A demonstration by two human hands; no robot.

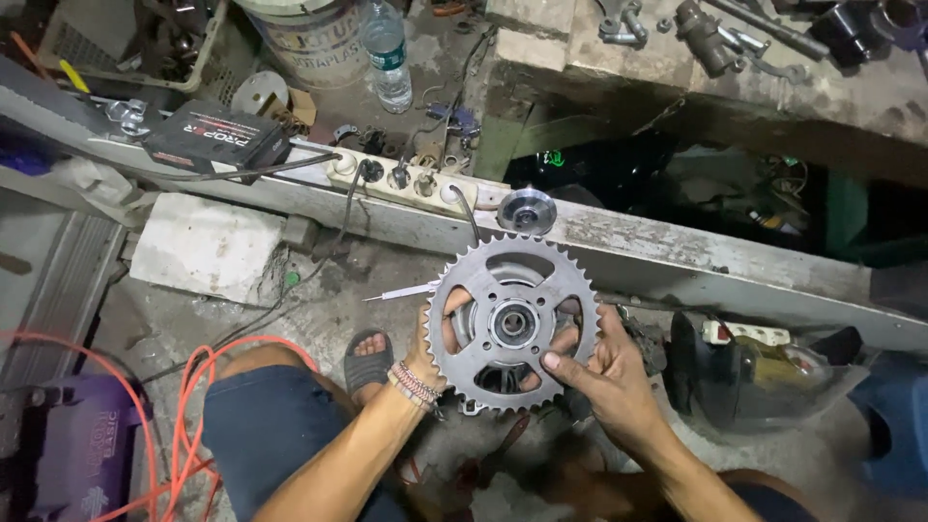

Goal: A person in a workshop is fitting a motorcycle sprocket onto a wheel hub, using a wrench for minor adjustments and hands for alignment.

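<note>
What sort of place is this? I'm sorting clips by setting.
Most likely a small repair workshop, perhaps for motorcycles. Both hands, left hand and right hand, hold a toothed metal sprocket over a stained concrete floor; metal parts litter the worn bench, and a loaded power strip lies nearby.

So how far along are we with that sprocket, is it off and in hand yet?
Done: the toothed sprocket with its hub is loose, away from any wheel. In hand: the left hand grips its left rim and the right hand its lower right rim, holding it up above the floor. Left: a small round metal part sits untouched on the grey beam behind.
</note>
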